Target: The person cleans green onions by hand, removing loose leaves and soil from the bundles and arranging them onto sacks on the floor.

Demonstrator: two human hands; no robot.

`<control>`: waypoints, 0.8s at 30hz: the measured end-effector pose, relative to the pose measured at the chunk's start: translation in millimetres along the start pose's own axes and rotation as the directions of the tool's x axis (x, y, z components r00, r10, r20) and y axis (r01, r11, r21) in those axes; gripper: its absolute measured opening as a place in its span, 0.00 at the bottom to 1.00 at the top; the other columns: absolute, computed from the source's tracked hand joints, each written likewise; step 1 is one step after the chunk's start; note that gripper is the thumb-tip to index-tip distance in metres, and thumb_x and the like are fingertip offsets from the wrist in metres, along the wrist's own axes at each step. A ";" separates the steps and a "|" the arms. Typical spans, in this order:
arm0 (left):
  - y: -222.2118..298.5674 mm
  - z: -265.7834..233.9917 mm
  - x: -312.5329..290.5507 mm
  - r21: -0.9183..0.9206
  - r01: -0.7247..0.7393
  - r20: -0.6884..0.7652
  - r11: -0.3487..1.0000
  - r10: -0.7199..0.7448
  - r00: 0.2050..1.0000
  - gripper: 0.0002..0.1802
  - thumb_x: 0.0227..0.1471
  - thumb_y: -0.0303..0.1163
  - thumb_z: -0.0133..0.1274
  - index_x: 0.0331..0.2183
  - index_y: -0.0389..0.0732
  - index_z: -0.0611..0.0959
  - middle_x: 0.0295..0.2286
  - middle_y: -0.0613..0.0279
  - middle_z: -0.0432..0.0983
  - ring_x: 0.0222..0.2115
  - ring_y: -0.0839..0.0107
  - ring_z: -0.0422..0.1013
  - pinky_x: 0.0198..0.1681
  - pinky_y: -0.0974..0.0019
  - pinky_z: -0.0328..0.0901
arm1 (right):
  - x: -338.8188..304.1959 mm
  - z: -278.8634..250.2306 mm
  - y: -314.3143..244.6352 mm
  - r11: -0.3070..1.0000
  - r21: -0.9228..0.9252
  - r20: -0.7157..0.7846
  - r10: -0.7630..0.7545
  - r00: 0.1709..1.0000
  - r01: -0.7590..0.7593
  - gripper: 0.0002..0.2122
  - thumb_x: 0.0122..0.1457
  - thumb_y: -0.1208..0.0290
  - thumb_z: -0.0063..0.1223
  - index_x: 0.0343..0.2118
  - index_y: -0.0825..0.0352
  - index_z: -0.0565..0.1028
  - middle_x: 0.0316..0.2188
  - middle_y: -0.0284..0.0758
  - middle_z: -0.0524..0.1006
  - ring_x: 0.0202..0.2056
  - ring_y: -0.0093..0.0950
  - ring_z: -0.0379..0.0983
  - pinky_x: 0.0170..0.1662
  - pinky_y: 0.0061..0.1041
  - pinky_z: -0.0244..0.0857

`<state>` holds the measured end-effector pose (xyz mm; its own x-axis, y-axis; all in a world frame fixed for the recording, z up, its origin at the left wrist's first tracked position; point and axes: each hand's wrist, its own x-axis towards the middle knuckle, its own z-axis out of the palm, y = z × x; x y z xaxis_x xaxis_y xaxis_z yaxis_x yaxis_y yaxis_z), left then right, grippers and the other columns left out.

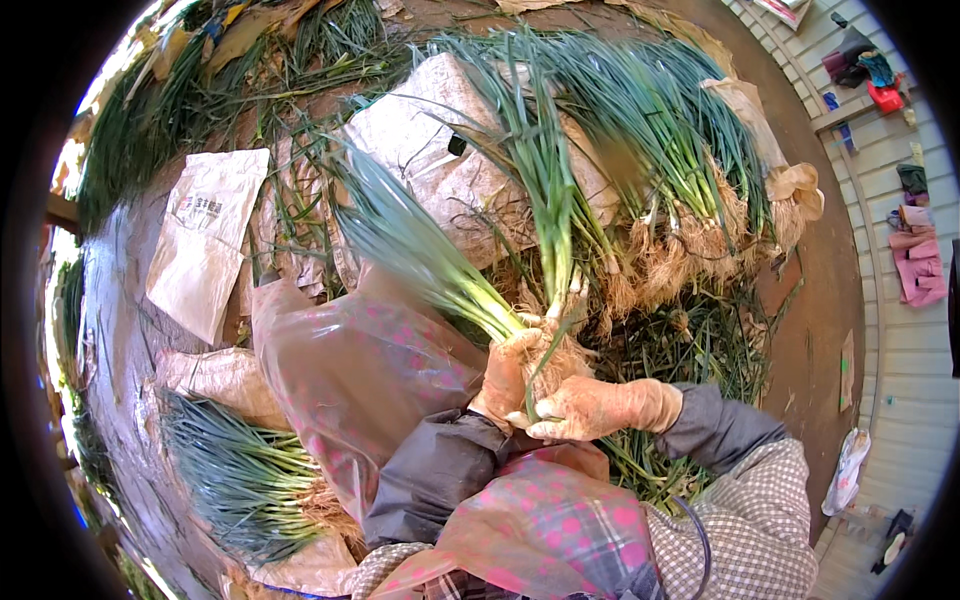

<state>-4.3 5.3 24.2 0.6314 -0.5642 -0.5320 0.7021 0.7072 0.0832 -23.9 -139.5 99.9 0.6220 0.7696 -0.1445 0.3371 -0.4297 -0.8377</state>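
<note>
My left hand [503, 378], in a tan glove, is closed around the lower stalks of a bunch of green onions [440, 270]. Their leaves slant up to the far left, slightly blurred, and pale roots [562, 365] hang beside the glove. My right hand [605, 408], gloved alike, has its fingers pinched together just below the roots. A thin green leaf [541, 380] runs down to its fingertips. More green onions [548, 190] stand out straight beyond my hands, their root ends by the held bunch; whether my left hand also grips them is unclear.
A pale sack [440, 150] lies ahead, with a row of rooted green onions [670, 160] on its right. Loose leaves [690, 370] pile below them. Another bunch [245, 475] rests at lower left, near a flat paper bag [208, 240]. A spotted plastic apron [350, 370] covers my lap.
</note>
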 end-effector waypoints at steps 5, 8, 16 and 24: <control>-11.8 -14.2 14.2 0.159 -0.037 -0.018 0.987 0.040 0.999 0.11 0.46 0.21 0.52 0.37 0.33 0.77 0.30 0.58 0.76 0.29 0.68 0.74 0.34 0.65 0.71 | -7.3 -50.8 20.1 0.718 0.059 -0.478 0.630 0.612 -0.694 0.19 0.64 0.63 0.45 0.55 0.65 0.69 0.34 0.39 0.78 0.27 0.24 0.75 0.25 0.24 0.72; -26.9 -16.8 28.7 0.290 -0.002 0.003 0.957 0.001 1.000 0.13 0.44 0.20 0.56 0.36 0.34 0.77 0.28 0.60 0.75 0.27 0.69 0.73 0.32 0.66 0.69 | -10.0 -29.8 136.8 0.554 -0.123 -0.624 0.602 0.498 -0.823 0.27 0.53 0.46 0.55 0.33 0.75 0.73 0.13 0.32 0.71 0.14 0.25 0.68 0.15 0.23 0.61; -26.2 -20.2 24.0 0.390 -0.051 0.030 0.919 0.042 0.999 0.13 0.44 0.23 0.57 0.36 0.34 0.77 0.27 0.59 0.76 0.27 0.71 0.72 0.31 0.69 0.68 | 72.9 -51.0 151.9 0.380 -0.136 -0.641 0.670 0.374 -0.915 0.21 0.53 0.51 0.55 0.33 0.70 0.76 0.26 0.44 0.79 0.29 0.42 0.77 0.32 0.39 0.69; -19.6 -5.3 12.2 0.081 0.174 0.111 0.981 -0.182 0.977 0.16 0.46 0.20 0.53 0.41 0.36 0.74 0.29 0.57 0.75 0.27 0.66 0.73 0.32 0.64 0.71 | 50.0 -41.7 171.5 0.483 -0.087 -0.845 0.428 0.322 -0.871 0.25 0.62 0.50 0.38 0.30 0.72 0.75 0.23 0.49 0.77 0.26 0.49 0.73 0.29 0.42 0.67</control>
<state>-12.0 -13.2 11.6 0.5256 -0.7270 -0.4418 0.8254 0.5615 0.0579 94.6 -194.5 -29.0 0.9413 -0.3352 0.0398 -0.3175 -0.9192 -0.2331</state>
